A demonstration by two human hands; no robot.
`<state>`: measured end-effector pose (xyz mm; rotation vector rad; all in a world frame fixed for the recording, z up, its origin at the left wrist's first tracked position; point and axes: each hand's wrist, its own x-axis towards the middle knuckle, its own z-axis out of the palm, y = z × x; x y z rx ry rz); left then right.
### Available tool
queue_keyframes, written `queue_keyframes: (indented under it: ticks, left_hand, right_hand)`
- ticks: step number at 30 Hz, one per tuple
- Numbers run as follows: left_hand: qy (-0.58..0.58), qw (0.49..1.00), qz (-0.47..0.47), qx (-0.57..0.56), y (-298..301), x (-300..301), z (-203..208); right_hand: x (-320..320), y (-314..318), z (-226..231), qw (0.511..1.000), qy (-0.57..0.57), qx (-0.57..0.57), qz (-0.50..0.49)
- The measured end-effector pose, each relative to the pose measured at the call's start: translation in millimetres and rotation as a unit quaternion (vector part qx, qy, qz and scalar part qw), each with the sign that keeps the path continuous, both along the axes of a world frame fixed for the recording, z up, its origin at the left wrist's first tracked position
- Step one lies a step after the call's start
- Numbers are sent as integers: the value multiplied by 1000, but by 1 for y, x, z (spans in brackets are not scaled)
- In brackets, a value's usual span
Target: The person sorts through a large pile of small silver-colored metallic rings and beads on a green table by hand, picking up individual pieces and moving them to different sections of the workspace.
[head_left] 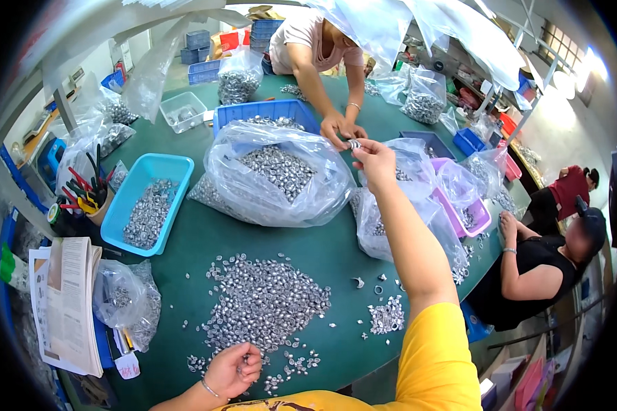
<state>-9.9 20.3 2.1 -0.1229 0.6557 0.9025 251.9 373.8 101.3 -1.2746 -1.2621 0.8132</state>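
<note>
My right arm stretches across the green table, and my right hand (376, 164) pinches a small silver metal piece (354, 144). A co-worker's hands (339, 129) meet it there, their fingers close to the same piece. Near the front edge, my left hand (233, 370) rests with curled fingers beside a spread pile of small silver metal parts (264, 301). Whatever lies inside those fingers, if anything, is hidden. Between the two hands sits a big clear plastic bag (281, 175) full of similar silver parts.
A light blue tray (147, 205) of parts stands left, near a cup of pliers (96, 198) and stacked papers (65, 301). On the right are a pink basket (483, 218), more bags and a small heap (386, 315) of silver bits. Another person (535, 274) sits at the right edge.
</note>
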Motion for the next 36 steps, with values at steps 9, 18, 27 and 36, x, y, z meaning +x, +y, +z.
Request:
queue_keyframes:
  ticks: [9,18,27,36]
  left_hand:
    - [3,1000,-2,-2,-2,5,6]
    - [21,999,-26,-9,1,9,12]
    - [31,999,-20,-7,0,9,12]
    - [32,999,-22,-7,0,10,11]
  right_hand:
    - [47,-105,0,942,256,-144,163]
    - [74,-183,-74,944,6,-312,107]
    - [63,-190,-75,899,-279,-328,77]
    - [67,-202,-88,904,-385,-128,131]
